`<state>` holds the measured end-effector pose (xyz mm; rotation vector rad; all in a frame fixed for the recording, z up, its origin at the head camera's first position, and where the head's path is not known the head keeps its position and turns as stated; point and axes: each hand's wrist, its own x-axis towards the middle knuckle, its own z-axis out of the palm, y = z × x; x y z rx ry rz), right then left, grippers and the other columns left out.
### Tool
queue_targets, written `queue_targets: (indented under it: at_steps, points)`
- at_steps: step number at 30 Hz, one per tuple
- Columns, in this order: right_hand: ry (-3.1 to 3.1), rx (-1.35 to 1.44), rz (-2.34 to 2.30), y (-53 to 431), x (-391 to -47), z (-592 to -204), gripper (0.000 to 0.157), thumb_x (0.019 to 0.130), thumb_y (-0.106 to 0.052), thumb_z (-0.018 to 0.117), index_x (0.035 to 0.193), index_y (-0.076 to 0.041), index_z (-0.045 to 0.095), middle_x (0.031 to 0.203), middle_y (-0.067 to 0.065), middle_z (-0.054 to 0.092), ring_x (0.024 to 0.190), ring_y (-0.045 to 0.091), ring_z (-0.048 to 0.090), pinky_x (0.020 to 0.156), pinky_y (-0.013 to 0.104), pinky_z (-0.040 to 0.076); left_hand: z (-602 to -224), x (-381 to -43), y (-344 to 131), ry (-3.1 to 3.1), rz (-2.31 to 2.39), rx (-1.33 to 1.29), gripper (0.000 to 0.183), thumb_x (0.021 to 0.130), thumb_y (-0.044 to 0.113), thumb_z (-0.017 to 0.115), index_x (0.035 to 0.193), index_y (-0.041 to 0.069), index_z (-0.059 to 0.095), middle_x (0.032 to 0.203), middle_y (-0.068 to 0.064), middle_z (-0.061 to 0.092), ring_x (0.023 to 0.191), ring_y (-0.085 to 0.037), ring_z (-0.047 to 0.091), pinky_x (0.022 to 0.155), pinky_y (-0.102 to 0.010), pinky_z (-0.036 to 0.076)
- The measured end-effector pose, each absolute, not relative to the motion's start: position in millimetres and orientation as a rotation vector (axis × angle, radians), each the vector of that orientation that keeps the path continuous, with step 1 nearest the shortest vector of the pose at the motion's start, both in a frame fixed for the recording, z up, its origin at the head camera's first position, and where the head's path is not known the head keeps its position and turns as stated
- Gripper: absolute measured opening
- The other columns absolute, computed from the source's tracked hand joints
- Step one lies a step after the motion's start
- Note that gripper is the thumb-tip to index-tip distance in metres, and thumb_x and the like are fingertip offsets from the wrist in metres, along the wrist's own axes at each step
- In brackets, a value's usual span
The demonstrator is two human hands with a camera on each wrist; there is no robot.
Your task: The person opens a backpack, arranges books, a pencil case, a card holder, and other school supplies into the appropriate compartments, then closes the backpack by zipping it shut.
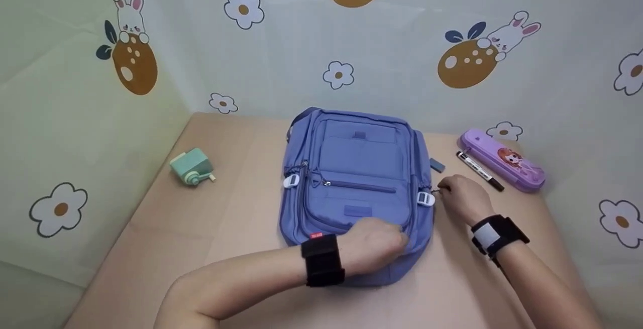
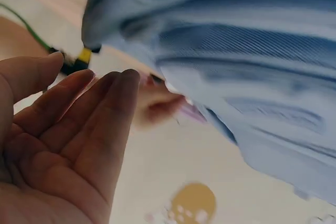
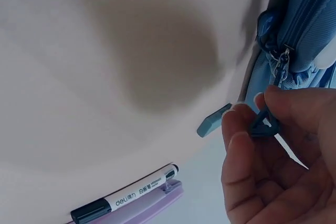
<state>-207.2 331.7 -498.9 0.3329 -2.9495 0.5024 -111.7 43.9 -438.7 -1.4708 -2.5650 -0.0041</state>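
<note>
A blue backpack (image 1: 359, 160) lies on the table with its front pocket facing up. My right hand (image 1: 464, 198) is at the backpack's right side. In the right wrist view, its thumb and fingers pinch a blue triangular zipper pull (image 3: 265, 124), attached to a metal slider at the bag's zipper. Over the lower front of the bag is my left hand (image 1: 374, 243). The left wrist view shows that hand's fingers (image 2: 68, 129) loosely bent, with nothing held in them, just beside the bag.
Right of the bag lie a small blue-grey block (image 1: 437, 165), a whiteboard marker (image 1: 479, 171) and a purple pencil case (image 1: 502, 160). A green crank pencil sharpener (image 1: 193, 166) stands at the left. Patterned curtains (image 1: 281, 42) hang behind the table and at both sides.
</note>
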Motion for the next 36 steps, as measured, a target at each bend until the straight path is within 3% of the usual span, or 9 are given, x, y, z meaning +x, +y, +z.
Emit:
queue_targets:
  at_steps: [4,12,17,20,26,36]
  points:
    - [-2.929,0.345,0.512,336,-206,-498,0.016,0.091,-0.001,0.066,0.103,0.003,0.075,0.101,0.023,0.071,0.093,0.043,0.068,0.085,0.058,0.052,-434,-125,11,-2.616,-0.162,-1.345,0.018,0.098,0.022,0.064,0.082,0.017,0.069,0.074,0.005,0.064,0.060,-0.013,0.059,0.046,-0.028,0.047]
    - [-2.883,0.332,0.486,343,-200,-486,0.016,0.093,-0.004,0.065,0.105,0.000,0.075,0.103,0.021,0.073,0.094,0.041,0.069,0.084,0.057,0.052,-442,-154,-63,-2.707,-0.428,-1.027,0.006,0.094,0.014,0.067,0.095,0.012,0.073,0.087,0.001,0.071,0.079,-0.021,0.069,0.070,-0.038,0.056]
    - [-2.738,0.405,0.460,335,-198,-476,0.012,0.093,-0.007,0.069,0.101,-0.002,0.077,0.097,0.016,0.074,0.086,0.036,0.071,0.073,0.052,0.055,-452,-169,-99,-2.730,-0.492,-0.813,0.022,0.093,0.014,0.071,0.114,0.009,0.075,0.107,-0.005,0.074,0.099,-0.027,0.070,0.080,-0.044,0.058]
    - [-2.615,0.513,0.467,320,-199,-467,0.010,0.091,-0.006,0.073,0.099,-0.003,0.078,0.093,0.013,0.075,0.083,0.034,0.070,0.070,0.050,0.055,-457,-182,-111,-2.724,-0.509,-0.700,0.024,0.093,0.014,0.071,0.116,0.008,0.075,0.108,-0.008,0.073,0.098,-0.030,0.069,0.077,-0.046,0.057]
    - [-2.463,0.831,0.505,263,-206,-448,0.011,0.088,-0.008,0.079,0.099,-0.006,0.078,0.095,0.009,0.075,0.090,0.031,0.068,0.084,0.049,0.051,-465,-217,-118,-2.759,-0.530,-0.544,0.026,0.094,0.014,0.071,0.118,0.008,0.075,0.110,-0.011,0.073,0.096,-0.033,0.068,0.076,-0.049,0.056]
    - [-2.497,1.155,0.426,168,-227,-435,0.013,0.096,-0.016,0.072,0.105,-0.010,0.078,0.103,0.005,0.074,0.104,0.028,0.064,0.101,0.049,0.046,-475,-251,-108,-2.951,-0.480,-0.461,0.025,0.090,0.006,0.067,0.113,0.008,0.075,0.108,-0.014,0.073,0.099,-0.037,0.065,0.082,-0.053,0.053]
